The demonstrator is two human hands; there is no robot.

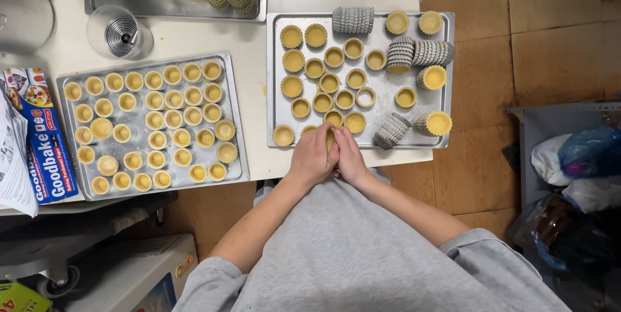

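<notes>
1. Looking down from the head camera, the left hand (312,156) and right hand (350,156) meet at the near edge of the right tray (388,92), their fingers pressed together around a small tart shell (330,138). Only a sliver of yellow dough shows between them, so the grip is a two-handed pinch on that shell, just above the tray's front rim.
2. On the same tray, some twenty dough-lined shells stand in loose rows, with nested stacks of fluted moulds (353,19) lying on their sides towards the back and right. The stacks suggest a fair number remain to be lined.
3. The left tray (234,118) on the worktop (252,40) is packed with lined shells in tidy rows; it looks finished.
4. A third tray (155,2) at the back carries further stacked shells, beside a glass (120,32). A blue baking-paper box (45,144) lies at the far left.
</notes>
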